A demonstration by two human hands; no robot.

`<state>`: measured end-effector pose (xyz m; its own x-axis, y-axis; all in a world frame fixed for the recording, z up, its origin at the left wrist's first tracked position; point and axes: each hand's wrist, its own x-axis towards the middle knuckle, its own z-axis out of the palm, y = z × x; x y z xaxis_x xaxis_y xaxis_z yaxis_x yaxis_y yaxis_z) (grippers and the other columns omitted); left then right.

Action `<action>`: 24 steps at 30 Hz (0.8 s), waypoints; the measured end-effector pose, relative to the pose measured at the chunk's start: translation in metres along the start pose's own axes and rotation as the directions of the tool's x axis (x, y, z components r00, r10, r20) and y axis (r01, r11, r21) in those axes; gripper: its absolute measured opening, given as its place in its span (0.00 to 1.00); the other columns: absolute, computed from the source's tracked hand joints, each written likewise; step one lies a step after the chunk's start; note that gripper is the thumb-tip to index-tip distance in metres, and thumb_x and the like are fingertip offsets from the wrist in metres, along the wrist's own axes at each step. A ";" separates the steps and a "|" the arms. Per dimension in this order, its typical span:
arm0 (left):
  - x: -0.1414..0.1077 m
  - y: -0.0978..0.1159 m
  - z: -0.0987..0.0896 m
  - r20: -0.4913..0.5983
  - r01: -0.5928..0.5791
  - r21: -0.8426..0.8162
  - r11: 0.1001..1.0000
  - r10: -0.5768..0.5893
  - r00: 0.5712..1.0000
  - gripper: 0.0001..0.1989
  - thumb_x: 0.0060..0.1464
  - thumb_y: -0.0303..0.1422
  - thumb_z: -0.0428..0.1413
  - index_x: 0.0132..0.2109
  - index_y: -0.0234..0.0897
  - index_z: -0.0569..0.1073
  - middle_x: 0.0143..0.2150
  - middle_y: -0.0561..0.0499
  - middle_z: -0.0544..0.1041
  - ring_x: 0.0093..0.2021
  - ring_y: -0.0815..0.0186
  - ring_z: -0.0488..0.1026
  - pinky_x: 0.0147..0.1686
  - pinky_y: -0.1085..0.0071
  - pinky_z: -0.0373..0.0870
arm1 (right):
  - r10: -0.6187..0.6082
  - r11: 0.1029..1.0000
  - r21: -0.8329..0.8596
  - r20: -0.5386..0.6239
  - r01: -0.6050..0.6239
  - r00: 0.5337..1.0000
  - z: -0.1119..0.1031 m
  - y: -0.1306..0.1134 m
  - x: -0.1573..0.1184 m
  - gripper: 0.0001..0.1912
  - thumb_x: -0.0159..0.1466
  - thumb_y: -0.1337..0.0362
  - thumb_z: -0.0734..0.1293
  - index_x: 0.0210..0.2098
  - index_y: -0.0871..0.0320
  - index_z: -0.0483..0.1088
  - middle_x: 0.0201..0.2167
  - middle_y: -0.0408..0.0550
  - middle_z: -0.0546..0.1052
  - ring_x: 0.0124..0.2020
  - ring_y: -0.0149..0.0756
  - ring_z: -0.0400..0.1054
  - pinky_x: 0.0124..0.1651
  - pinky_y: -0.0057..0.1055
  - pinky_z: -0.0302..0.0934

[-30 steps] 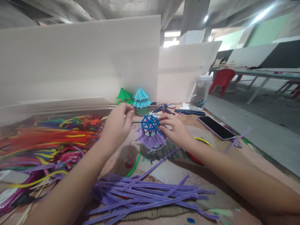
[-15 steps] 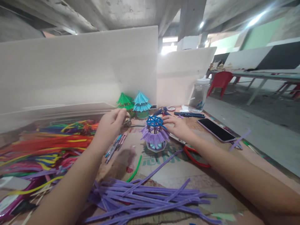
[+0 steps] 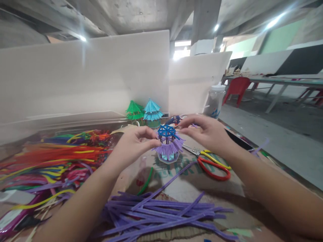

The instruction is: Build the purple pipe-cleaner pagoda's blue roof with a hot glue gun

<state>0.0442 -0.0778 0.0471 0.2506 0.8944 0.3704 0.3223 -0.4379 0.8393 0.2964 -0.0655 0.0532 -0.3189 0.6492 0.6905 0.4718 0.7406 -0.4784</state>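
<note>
A small pavilion model (image 3: pixel 168 148) with a blue lattice top and a purple pipe-cleaner fringe stands on an octagonal base in front of me. My left hand (image 3: pixel 137 144) has its thumb and index finger at the left edge of the fringe, closed lightly on the model. At the upper right of the model, my right hand (image 3: pixel 204 131) is raised with thumb and index finger apart, and nothing shows between them. Red-and-yellow-handled scissors (image 3: pixel 214 169) lie below it. Loose purple pipe cleaners (image 3: pixel 161 215) are spread nearest me, and a green piece (image 3: pixel 146 183) lies behind them.
Green (image 3: pixel 135 109) and light-blue (image 3: pixel 152 111) pavilion models stand at the back. Bundled coloured pipe cleaners (image 3: pixel 63 154) cover the left. A phone (image 3: pixel 239 140) is partly behind my right hand, with a water bottle (image 3: pixel 214 101) beyond. A white partition (image 3: pixel 88 74) bounds the back.
My left hand has come right and down to the model's fringe. My right hand has lifted off the model's top, uncovering the scissors' yellow handle.
</note>
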 end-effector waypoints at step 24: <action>-0.010 0.012 0.010 -0.032 -0.108 -0.151 0.983 0.105 0.994 0.14 0.59 0.44 0.59 0.33 0.38 0.76 0.31 0.52 0.76 0.34 0.66 0.72 0.38 0.71 0.69 | -0.322 0.945 -0.098 -0.112 0.312 0.940 -0.005 -0.015 -0.011 0.07 0.70 0.62 0.65 0.35 0.55 0.72 0.30 0.45 0.77 0.32 0.33 0.71 0.37 0.32 0.64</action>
<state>0.0545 -0.0933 0.0491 0.2536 0.8462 0.4687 0.1520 -0.5134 0.8446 0.2970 -0.0849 0.0555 -0.3597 0.3528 0.8638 0.4271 0.8853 -0.1838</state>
